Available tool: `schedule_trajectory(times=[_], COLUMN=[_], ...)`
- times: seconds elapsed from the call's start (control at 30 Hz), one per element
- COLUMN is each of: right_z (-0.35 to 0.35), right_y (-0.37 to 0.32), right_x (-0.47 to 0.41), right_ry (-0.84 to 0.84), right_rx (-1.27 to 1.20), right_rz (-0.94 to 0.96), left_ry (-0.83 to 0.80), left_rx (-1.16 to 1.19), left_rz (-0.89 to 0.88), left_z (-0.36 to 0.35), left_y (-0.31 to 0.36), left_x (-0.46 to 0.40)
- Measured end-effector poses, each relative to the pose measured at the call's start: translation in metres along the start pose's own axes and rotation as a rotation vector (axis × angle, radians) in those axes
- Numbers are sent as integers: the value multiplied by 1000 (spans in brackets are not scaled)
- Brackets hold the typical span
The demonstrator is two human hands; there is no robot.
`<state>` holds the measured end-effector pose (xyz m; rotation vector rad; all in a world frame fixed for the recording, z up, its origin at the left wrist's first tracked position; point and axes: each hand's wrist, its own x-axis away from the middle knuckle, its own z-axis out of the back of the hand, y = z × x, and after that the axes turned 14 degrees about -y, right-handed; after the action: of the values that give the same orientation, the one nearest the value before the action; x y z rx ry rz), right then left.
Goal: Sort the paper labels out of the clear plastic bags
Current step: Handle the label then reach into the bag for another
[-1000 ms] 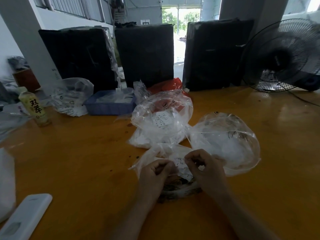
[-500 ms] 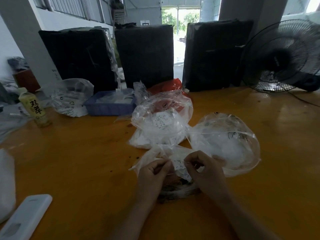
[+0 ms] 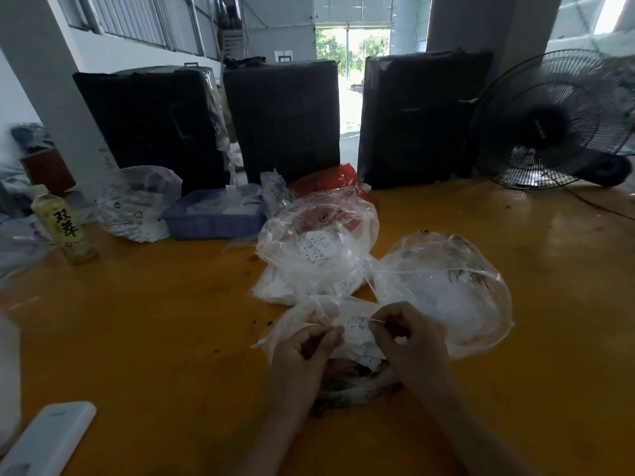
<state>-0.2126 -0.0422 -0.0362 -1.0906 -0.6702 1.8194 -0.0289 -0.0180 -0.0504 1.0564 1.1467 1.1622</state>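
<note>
white slab: flat white device point(image 3: 44, 438) sitting at the near left corner of the orange table point(image 3: 154, 338), well away from the hands.
arms: both forearms come in from the bottom edge and angle toward each other, wrists meeting over the small bag.
left hand: left hand point(image 3: 302, 355) curled up, fingertips pinching the crinkled edge of the small clear bag point(image 3: 309, 314).
right hand: right hand point(image 3: 412, 341) also curled, thumb and forefinger pinching a thin strip at the top of the paper label point(image 3: 357, 329), which sits between the two hands.
bags behind: round clear bag point(image 3: 446, 280) just right of the hands, bigger clear bag with labels inside point(image 3: 319, 249) straight ahead.
left side: blue tray point(image 3: 213, 218), another clear bag point(image 3: 137, 204), drink bottle point(image 3: 63, 225).
far back: three black bundles point(image 3: 285, 118) along the table edge, fan point(image 3: 556, 121) on the right.
</note>
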Motion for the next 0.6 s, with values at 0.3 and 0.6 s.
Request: schedule_trajectory(times=[0.3, 0.6], right_z=[-2, -3], right_y=[1, -1], right_x=[-1, 2], right_ry=[25, -18], right_rx=[-51, -12], right_rz=[-21, 44], left_ry=[18, -31], left_rx=[171, 246], left_rz=[44, 55], left_z=[3, 1], left_y=[-2, 2], left_x=[1, 3])
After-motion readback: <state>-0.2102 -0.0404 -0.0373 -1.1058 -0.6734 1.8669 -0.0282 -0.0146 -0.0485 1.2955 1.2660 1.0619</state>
